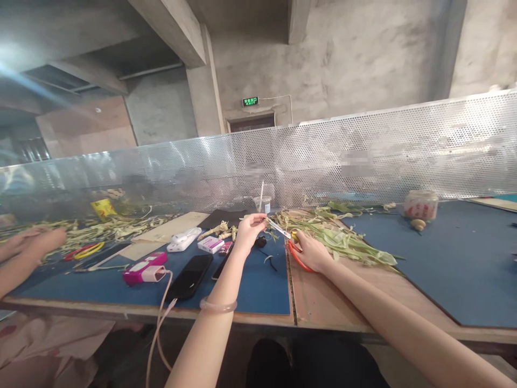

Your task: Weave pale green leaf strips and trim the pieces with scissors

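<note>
Holding orange-handled scissors [279, 229] in the right hand [309, 251], just right of the middle of the frame. Pointing the blades up and left, close to the fingertips of the left hand [249, 231]. With left fingers curled in; cannot tell if pinching anything. Just behind the right hand, long pale green leaves [343, 242] on the counter [321, 302]. Lower left, a black phone [191, 277].

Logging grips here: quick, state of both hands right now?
Left hand: closed by the tip of the scissors; contents can't be told.
Right hand: holding the scissors.
</note>
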`<state>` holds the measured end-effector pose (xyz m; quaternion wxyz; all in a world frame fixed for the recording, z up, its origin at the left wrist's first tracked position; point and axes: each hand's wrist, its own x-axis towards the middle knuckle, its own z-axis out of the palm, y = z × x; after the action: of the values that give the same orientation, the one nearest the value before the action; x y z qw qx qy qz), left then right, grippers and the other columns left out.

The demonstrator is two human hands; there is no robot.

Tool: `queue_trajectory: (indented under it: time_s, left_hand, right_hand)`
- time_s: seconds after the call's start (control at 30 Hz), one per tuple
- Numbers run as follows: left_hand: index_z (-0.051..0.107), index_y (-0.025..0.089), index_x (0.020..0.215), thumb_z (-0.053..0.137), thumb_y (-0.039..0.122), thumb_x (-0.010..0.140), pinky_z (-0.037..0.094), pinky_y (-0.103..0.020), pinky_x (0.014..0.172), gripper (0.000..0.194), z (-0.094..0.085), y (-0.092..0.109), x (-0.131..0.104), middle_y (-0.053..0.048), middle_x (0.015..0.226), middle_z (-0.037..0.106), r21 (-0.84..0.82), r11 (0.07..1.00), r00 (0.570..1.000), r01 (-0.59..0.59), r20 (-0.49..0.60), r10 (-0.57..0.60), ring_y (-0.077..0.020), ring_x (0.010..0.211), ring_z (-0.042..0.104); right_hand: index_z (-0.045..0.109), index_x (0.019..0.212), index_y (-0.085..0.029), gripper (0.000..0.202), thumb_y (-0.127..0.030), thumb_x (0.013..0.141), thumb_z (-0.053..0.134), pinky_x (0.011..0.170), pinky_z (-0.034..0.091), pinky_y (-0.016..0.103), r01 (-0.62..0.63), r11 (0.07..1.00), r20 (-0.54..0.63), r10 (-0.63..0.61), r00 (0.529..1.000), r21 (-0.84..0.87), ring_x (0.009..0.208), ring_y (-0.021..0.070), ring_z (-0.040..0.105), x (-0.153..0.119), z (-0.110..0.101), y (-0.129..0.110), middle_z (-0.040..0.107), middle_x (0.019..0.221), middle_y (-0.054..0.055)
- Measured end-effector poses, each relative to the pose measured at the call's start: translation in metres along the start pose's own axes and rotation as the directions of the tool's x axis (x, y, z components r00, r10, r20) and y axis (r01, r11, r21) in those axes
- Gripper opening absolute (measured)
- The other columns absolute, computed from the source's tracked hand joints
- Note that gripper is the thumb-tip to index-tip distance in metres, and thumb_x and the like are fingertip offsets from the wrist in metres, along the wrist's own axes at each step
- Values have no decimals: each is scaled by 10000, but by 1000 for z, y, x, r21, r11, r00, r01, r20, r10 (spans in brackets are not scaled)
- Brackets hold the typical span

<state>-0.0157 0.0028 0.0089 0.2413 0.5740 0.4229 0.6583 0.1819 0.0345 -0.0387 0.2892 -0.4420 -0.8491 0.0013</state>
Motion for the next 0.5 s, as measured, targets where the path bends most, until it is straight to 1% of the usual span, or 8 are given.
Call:
queue_trajectory:
  time_s: [0.1, 0.27, 0.5]
  left_hand:
    - [631, 138, 875, 683, 252, 609, 512, -293, 668, 293, 0, 0, 0, -65, 823, 616, 6, 1000, 1000, 8, -5, -8, -158, 754, 596]
    - [630, 138, 874, 679, 255, 614, 510, -298, 682, 290, 0, -1, 0, -63, 818, 616, 8, 1000, 1000, 2, 5, -2, -152, 740, 596]
    - [634, 138, 855, 688, 233, 595, 512, -281, 654, 282, 0, 0, 0, -60, 795, 620, 1, 1000, 1000, 8, -10, -8, -151, 730, 593]
  right_hand:
    - [444, 875, -212, 437, -614, 803, 288, 503, 223, 232, 10, 1000, -4, -10, 1000, 9, 649, 161, 538, 1, 1, 1, 587, 767, 28]
    - [460, 903, -215, 422, -596, 809, 306, 520, 237, 229, 25, 999, -2, -25, 1000, 38, 665, 161, 540, 1, 2, 2, 585, 745, 28]
    - [453, 844, -214, 387, -572, 819, 310, 524, 235, 228, 36, 999, 5, -36, 999, 29, 670, 156, 541, 1, 1, 1, 589, 757, 24]
